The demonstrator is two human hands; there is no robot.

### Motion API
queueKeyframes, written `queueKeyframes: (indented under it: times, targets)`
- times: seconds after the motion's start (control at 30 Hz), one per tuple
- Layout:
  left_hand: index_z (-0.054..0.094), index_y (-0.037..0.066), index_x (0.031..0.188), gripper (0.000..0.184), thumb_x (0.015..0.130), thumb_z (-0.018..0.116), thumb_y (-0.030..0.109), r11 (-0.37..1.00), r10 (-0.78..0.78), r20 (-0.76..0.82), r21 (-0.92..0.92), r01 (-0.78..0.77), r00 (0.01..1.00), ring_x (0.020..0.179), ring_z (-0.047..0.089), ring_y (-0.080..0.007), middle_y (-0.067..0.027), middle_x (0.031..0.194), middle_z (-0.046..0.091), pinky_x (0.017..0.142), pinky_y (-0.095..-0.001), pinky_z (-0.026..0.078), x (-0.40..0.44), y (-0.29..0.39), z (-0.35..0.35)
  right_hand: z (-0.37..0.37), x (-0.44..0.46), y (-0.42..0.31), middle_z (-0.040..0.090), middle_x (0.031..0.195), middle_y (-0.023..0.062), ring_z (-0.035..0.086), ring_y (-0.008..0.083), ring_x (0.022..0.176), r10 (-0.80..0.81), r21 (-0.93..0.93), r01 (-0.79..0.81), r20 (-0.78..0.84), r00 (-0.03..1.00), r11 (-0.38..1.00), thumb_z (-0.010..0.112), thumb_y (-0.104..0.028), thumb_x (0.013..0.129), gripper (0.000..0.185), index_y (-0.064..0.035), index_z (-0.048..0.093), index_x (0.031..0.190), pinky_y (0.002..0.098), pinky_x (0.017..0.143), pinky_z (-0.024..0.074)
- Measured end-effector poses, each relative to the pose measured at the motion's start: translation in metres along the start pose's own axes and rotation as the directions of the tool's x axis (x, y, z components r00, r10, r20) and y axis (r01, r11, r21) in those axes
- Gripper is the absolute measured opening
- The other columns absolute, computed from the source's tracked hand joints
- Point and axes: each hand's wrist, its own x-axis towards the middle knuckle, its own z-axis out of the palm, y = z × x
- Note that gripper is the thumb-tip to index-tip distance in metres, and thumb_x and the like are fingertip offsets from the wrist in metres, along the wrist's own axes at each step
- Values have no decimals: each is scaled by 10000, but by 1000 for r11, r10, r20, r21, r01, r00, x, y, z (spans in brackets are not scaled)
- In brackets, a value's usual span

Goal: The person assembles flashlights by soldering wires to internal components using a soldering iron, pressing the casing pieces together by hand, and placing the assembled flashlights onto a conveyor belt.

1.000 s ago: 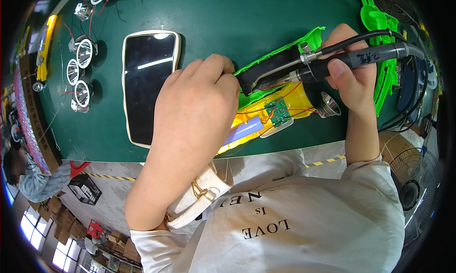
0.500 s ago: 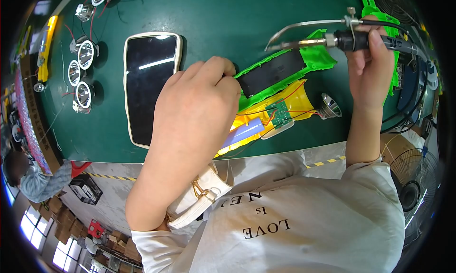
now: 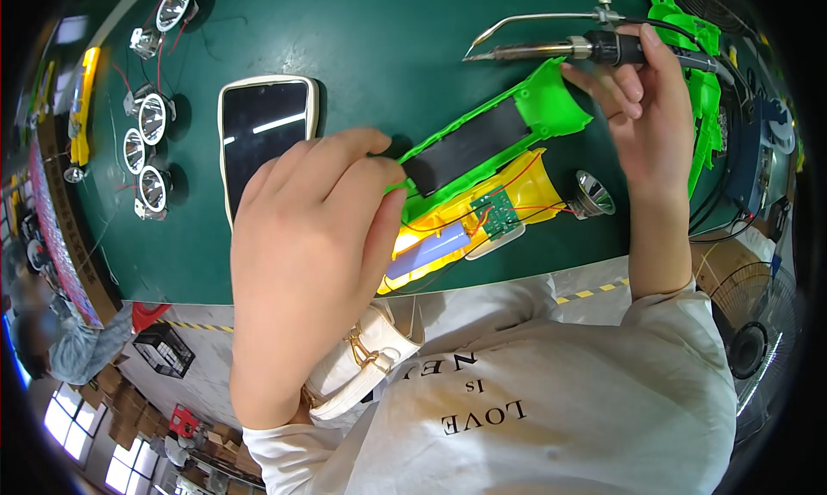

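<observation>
My left hand (image 3: pixel 314 211) grips the near end of a green housing half (image 3: pixel 551 103) with a black panel (image 3: pixel 469 146). Between me and it lies a yellow housing half (image 3: pixel 530 185) holding a blue cylindrical cell (image 3: pixel 428 252) and a green circuit board (image 3: pixel 493 212). Red and black wires run from the board to a reflector lamp (image 3: pixel 593 193) at its right. My right hand (image 3: pixel 650 107) holds a soldering iron (image 3: pixel 603 49) by its black handle; a bent metal tube is clamped on it. The iron's tip hangs above and left of the green housing, apart from it.
A phone (image 3: pixel 265 120) lies left of centre. Several reflector lamps (image 3: pixel 152 118) with wires and a yellow torch (image 3: pixel 83 107) are farther left. More green housings (image 3: pixel 705 107) and cables are at the right. A fan (image 3: pixel 748 348) stands below. A person (image 3: pixel 86 348) is at lower left.
The iron has lifted off the green housing and moved up with my right hand. My left hand and both housing halves have shifted slightly left.
</observation>
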Motion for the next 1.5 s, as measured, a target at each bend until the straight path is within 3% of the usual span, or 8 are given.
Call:
queueKeyframes:
  times: [0.03, 0.1, 0.13, 0.3, 0.4, 0.83, 1.1, 1.5]
  targets:
    - [567, 22, 781, 122, 664, 598, 14, 999, -22, -2, 26, 22, 1000, 799, 558, -269, -85, 922, 587, 692, -348, 428, -2, 2, -4, 5, -1, 2, 264, 485, -59, 293, 33, 410, -3, 3, 3, -2, 1000, 1000, 377, -250, 902, 251, -48, 525, 921, 399, 829, 436]
    - [565, 27, 780, 129, 657, 600, 7, 998, -24, 1, 57, 24, 1000, 788, 554, -259, -83, 904, 588, 680, -341, 424, -4, 10, -8, 18, -6, 5, 368, 512, -32, 304, 33, 452, -54, -36, 55, 20, 998, 998, 439, -250, 864, 239, -31, 512, 801, 207, 597, 421]
    - [566, 31, 780, 135, 653, 605, 8, 999, -14, -4, 30, 14, 1000, 785, 552, -253, -78, 896, 588, 675, -336, 422, -4, 13, -7, 20, -7, 6, 346, 508, -36, 309, 42, 459, -18, -41, 19, 25, 1000, 999, 427, -261, 869, 249, -32, 500, 804, 262, 699, 449]
    - [573, 54, 794, 171, 639, 645, 57, 997, 48, -22, -52, -49, 999, 780, 547, -236, -54, 867, 591, 668, -334, 417, 3, 24, 13, 20, -8, 1, 336, 507, -38, 306, 40, 465, -70, -145, 70, 5, 998, 987, 407, -278, 878, 275, -31, 496, 798, 250, 686, 447]
    - [572, 64, 830, 202, 649, 658, 85, 993, 68, -19, -92, -69, 998, 755, 547, -235, -47, 831, 594, 655, -335, 417, 12, 28, 28, 7, -7, -2, 271, 504, -50, 274, 41, 437, -146, -70, 140, -78, 986, 988, 353, -234, 910, 271, -26, 524, 946, 396, 843, 432]
    - [571, 71, 828, 191, 670, 679, 67, 983, -154, -246, -135, 124, 957, 629, 565, -181, -18, 687, 605, 613, -289, 404, 10, 37, 52, -8, -16, -16, 332, 526, -42, 364, 51, 495, -423, -172, 407, -73, 903, 897, 295, -236, 916, 347, 21, 497, 1033, 405, 873, 391]
    - [569, 41, 755, 134, 669, 666, 72, 993, -35, -194, -119, 12, 980, 638, 537, -195, -56, 699, 573, 546, -289, 422, 26, 20, 49, -12, -13, -17, 335, 520, -41, 350, 54, 504, -417, -187, 414, 26, 909, 891, 296, -235, 917, 359, 31, 499, 1045, 404, 875, 390]
    - [485, 45, 652, 208, 634, 688, 86, 986, -109, -20, -128, 106, 994, 569, 467, -196, -49, 560, 444, 499, -311, 372, 42, 21, 48, -9, -11, -13, 296, 497, -37, 312, 54, 493, -428, -244, 417, 7, 904, 876, 305, -232, 917, 343, 18, 513, 1025, 425, 856, 405]
